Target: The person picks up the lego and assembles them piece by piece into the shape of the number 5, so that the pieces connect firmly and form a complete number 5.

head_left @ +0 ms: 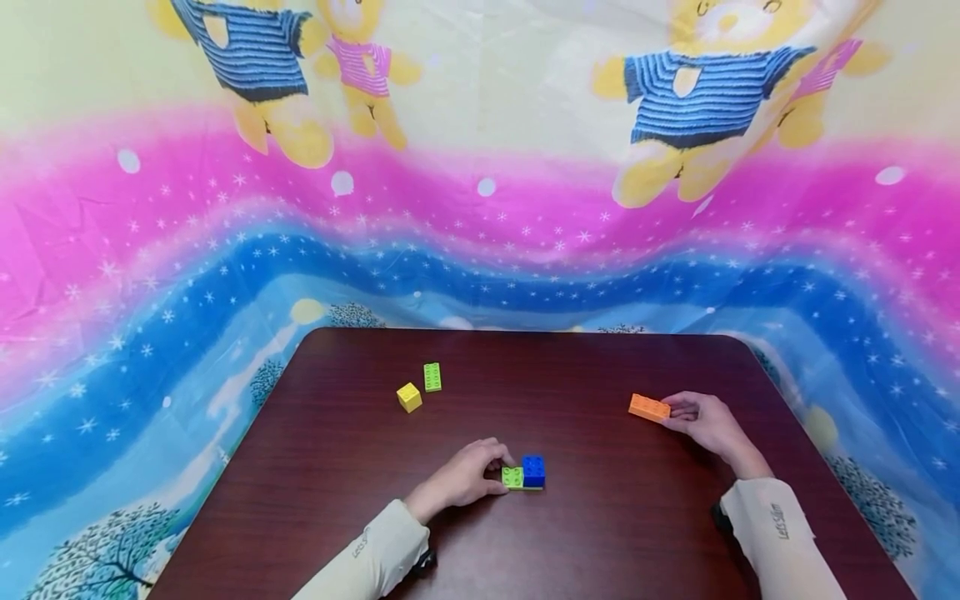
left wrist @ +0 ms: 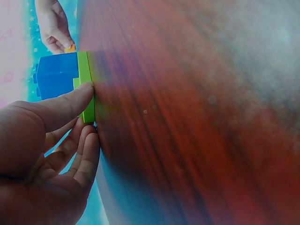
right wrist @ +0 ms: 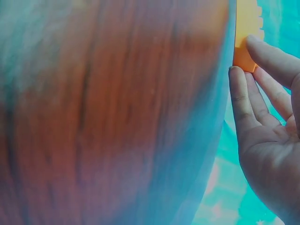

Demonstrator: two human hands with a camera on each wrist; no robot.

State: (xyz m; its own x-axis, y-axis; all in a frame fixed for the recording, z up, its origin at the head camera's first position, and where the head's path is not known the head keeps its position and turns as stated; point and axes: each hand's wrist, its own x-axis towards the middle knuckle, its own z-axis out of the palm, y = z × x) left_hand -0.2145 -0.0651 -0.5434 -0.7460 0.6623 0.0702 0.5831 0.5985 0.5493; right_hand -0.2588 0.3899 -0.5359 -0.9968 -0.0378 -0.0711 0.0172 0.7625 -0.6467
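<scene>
Near the middle of the table, my left hand [head_left: 467,473] pinches the left end of a flat light-green toy building brick [head_left: 512,477] between thumb and fingers. A blue building brick [head_left: 533,471] is stacked on that green brick's right half. The left wrist view shows the thumb against the edge of the green brick [left wrist: 85,65], with the blue brick [left wrist: 57,77] beyond. Farther right, my right hand [head_left: 708,427] grips the right end of a long orange building brick [head_left: 648,407]. In the right wrist view, thumb and fingertips pinch the orange brick [right wrist: 244,28]; its top is cut off there.
A yellow block [head_left: 409,397] lies on the back left of the dark wooden table [head_left: 570,383]. Just behind it is another light-green studded brick [head_left: 432,377]. Beyond the table's far edge hangs a cloth [head_left: 487,225] printed with bears and snowflakes.
</scene>
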